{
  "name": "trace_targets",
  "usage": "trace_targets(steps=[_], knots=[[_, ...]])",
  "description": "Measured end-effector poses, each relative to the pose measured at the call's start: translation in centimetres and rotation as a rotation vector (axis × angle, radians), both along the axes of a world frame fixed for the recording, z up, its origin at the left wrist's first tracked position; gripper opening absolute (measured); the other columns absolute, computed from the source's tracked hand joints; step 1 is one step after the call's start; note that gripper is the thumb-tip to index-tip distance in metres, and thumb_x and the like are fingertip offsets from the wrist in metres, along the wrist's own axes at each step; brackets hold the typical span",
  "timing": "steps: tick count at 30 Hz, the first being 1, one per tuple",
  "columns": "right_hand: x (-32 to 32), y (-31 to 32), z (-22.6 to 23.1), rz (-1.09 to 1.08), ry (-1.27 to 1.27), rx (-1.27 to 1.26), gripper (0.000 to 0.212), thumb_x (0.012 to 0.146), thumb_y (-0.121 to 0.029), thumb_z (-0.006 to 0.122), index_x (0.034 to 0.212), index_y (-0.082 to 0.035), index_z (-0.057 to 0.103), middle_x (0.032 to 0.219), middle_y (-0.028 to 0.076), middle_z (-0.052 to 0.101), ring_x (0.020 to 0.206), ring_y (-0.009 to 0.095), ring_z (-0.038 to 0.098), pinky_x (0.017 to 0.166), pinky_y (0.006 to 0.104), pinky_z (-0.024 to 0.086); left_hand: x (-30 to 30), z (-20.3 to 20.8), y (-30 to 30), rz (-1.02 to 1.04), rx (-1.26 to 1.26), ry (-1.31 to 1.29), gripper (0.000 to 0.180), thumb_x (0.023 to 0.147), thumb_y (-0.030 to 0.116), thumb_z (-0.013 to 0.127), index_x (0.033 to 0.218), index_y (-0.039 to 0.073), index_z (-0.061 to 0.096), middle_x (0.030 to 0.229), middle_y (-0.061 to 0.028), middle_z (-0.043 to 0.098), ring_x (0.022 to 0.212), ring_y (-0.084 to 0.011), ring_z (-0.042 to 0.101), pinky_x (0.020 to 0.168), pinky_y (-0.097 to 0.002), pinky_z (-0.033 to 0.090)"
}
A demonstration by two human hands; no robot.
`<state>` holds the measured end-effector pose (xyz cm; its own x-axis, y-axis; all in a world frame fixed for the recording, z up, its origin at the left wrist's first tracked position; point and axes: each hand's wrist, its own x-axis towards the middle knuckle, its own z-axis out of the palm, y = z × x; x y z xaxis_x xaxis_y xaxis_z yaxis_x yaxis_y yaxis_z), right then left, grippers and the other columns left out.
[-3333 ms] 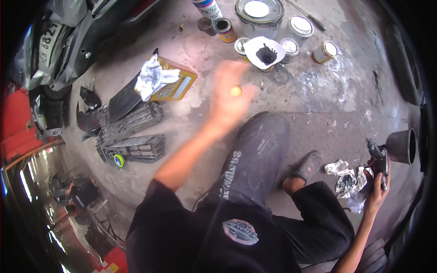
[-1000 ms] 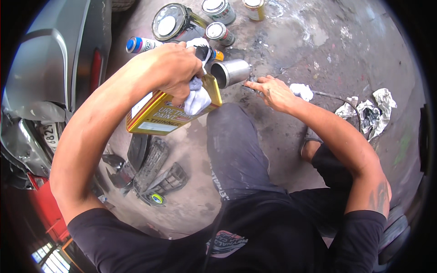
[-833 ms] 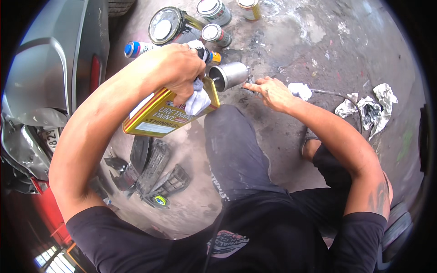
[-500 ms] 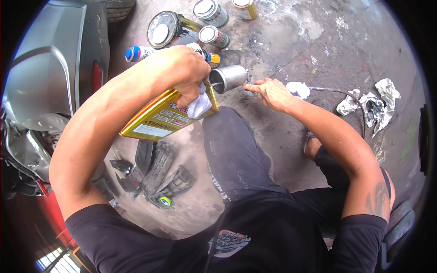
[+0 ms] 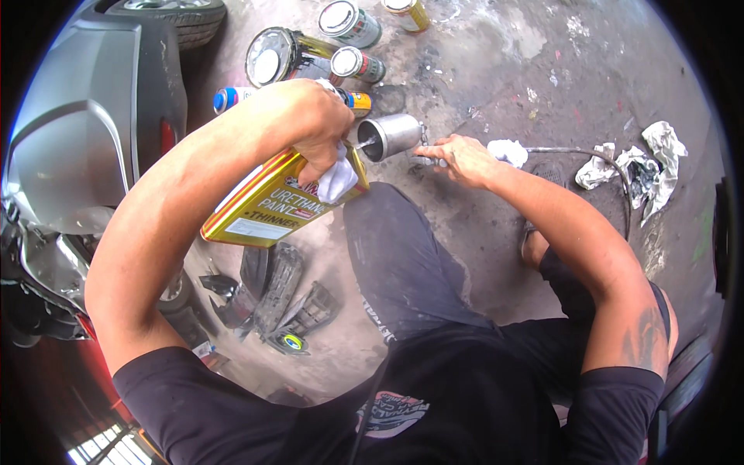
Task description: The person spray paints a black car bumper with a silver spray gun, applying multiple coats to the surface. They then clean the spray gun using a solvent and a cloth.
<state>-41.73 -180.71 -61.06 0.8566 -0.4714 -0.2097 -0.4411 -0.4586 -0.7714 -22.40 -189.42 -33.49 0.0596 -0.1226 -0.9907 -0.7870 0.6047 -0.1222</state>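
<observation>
My left hand [image 5: 314, 124] grips a rectangular yellow metal can [image 5: 271, 205] near its top and holds it tilted. A white cloth [image 5: 338, 182] is bunched between the fingers and the can. Thin liquid [image 5: 364, 143] runs from the can into the mouth of a silver metal cup [image 5: 397, 133], which leans toward the can. My right hand [image 5: 465, 161] is closed around the spray gun that carries this cup. Most of the gun's body is hidden by the fingers. Another white cloth [image 5: 508, 153] is wrapped just behind the right hand, where the air hose [image 5: 577, 153] starts.
Several paint cans stand ahead, including a large open-topped-looking tin [image 5: 271, 58] and a small can [image 5: 358, 63]. Crumpled paper [image 5: 639, 170] lies right. A grey car bumper [image 5: 85, 116] is at left. Black plastic parts [image 5: 271, 294] lie below the yellow can.
The view has shifted slightly. The yellow can's lower end sits a little lower in the picture, and both hands keep their grips.
</observation>
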Motion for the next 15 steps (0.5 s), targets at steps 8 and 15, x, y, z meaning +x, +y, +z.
trace_targets(steps=[8,15], knots=[[-0.6,-0.1,0.8,-0.03,-0.067,0.04,0.063,0.091,-0.007,0.072,0.151,-0.023,0.061,0.122,0.015,0.073,0.11,0.039,0.069,0.095,0.0497,0.057,-0.2,0.2,-0.3,-0.018,-0.019,0.066,0.059,0.055,0.022,0.093,0.113,0.013,0.081,0.102,-0.0128,0.079,0.106,-0.0333,0.074,0.091,-0.044,0.057],[-0.9,-0.5,0.3,-0.047,-0.103,-0.015,0.062,0.092,-0.006,0.072,0.15,-0.024,0.061,0.121,0.014,0.073,0.109,0.039,0.069,0.092,0.0505,0.056,2.7,1.9,1.4,-0.034,-0.181,0.211,0.066,0.054,0.018,0.091,0.118,0.017,0.077,0.11,-0.0189,0.071,0.116,-0.0408,0.063,0.099,-0.0482,0.052]])
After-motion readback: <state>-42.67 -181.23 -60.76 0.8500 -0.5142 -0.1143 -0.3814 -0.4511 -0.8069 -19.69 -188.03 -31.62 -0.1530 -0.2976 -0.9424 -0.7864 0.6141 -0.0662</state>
